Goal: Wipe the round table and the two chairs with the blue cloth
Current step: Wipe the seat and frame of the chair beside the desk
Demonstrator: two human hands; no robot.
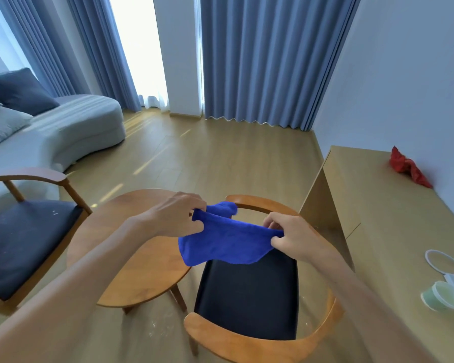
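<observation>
The blue cloth (226, 242) is pinched by left hand (176, 216) and right hand (291, 237); if either grip is loosened, it could be dropped onto the chair (249, 297).

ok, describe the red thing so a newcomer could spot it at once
Find the long pale wooden counter along the right wall. At its far end, against the wall, lies a crumpled red bag. It is the only red thing in the room; the green cup and white cable sit at the near end.
</observation>
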